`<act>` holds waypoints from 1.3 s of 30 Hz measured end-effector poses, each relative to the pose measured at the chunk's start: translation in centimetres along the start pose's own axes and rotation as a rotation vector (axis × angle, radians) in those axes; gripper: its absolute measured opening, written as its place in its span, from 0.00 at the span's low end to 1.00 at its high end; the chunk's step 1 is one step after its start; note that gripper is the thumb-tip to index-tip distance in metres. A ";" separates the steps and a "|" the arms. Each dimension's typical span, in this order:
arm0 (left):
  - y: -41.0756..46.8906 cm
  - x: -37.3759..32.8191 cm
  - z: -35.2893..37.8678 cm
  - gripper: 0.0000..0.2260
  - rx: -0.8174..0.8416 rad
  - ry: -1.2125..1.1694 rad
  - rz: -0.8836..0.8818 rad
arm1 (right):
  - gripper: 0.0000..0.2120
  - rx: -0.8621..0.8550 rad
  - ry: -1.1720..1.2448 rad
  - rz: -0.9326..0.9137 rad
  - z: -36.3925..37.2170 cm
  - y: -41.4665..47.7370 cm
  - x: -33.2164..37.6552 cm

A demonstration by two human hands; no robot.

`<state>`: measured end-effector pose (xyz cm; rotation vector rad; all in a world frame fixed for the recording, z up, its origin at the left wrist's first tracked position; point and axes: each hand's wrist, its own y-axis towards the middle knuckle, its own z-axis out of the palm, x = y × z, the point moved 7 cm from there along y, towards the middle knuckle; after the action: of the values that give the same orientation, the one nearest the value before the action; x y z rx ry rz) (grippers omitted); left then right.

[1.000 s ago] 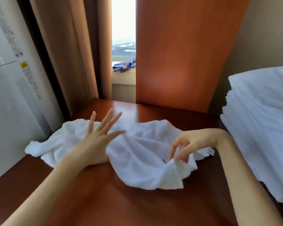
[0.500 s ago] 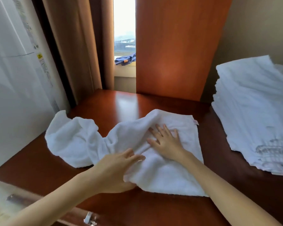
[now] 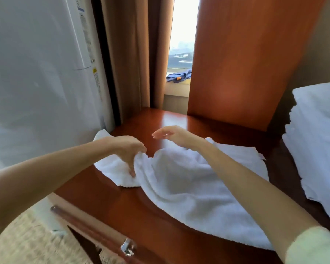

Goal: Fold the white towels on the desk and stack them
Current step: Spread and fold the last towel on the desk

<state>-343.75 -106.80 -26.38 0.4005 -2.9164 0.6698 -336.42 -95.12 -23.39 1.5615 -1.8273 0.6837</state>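
Note:
A rumpled white towel (image 3: 185, 183) lies spread across the reddish wooden desk (image 3: 141, 221). My left hand (image 3: 129, 149) grips a bunched fold of it near its left part, fingers curled down into the cloth. My right hand (image 3: 170, 136) hovers above the towel's far edge, fingers relaxed and pointing left, holding nothing. A tall stack of folded white towels (image 3: 316, 149) stands at the right edge of the desk.
A white appliance (image 3: 36, 82) rises at the left against the desk. Brown curtains (image 3: 133, 54) and a wooden panel (image 3: 240, 58) stand behind, with a blue cloth (image 3: 179, 76) on the windowsill. A drawer handle (image 3: 91, 233) runs along the desk front.
My right hand lifted off the towel and moved up and back. My left hand shifted left and took hold of a fold. The view swung to the left.

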 end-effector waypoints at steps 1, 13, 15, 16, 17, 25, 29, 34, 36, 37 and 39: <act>-0.2 -0.2 -0.3 0.17 -0.042 0.055 0.006 | 0.22 0.006 0.051 0.021 0.9 1.2 0.1; -10.8 -4.1 0.3 0.07 -1.411 0.343 0.179 | 0.22 0.729 0.355 0.424 9.6 2.8 0.0; -11.0 -4.2 0.6 0.07 -1.425 0.342 0.167 | 0.16 0.683 0.389 0.386 10.3 3.4 0.4; -11.1 -4.2 0.7 0.06 -1.408 0.337 0.163 | 0.11 0.613 0.364 0.313 9.9 4.2 0.9; -11.1 -4.0 0.9 0.05 -1.366 0.324 0.166 | 0.06 0.491 0.342 0.228 9.1 5.2 1.4; -9.8 2.0 7.6 0.28 -0.468 -0.105 -0.286 | 0.33 -0.201 0.143 0.067 0.5 10.1 2.7; -9.9 3.3 9.3 0.41 -0.273 -0.321 -0.252 | 0.27 -0.215 -0.195 -0.014 1.4 8.2 1.1; -11.2 9.7 8.3 0.39 -0.667 -1.022 -0.680 | 0.13 -0.536 -0.172 -0.091 2.0 0.9 -3.2; -10.4 10.6 10.1 0.37 -0.574 -1.193 -0.825 | 0.12 -0.593 -0.204 -0.067 2.3 -1.7 -5.1; -9.4 10.2 10.9 0.37 -0.481 -1.249 -0.811 | 0.12 -0.571 -0.217 -0.052 2.5 -2.4 -5.9; -7.8 10.2 11.6 0.33 -0.499 -1.327 -0.751 | 0.14 -0.456 -0.255 -0.023 3.0 -3.0 -7.1</act>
<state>-351.98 -120.99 -31.76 2.3772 -3.1662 -0.7155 -333.18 -93.09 -30.74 1.4018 -1.9686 0.0418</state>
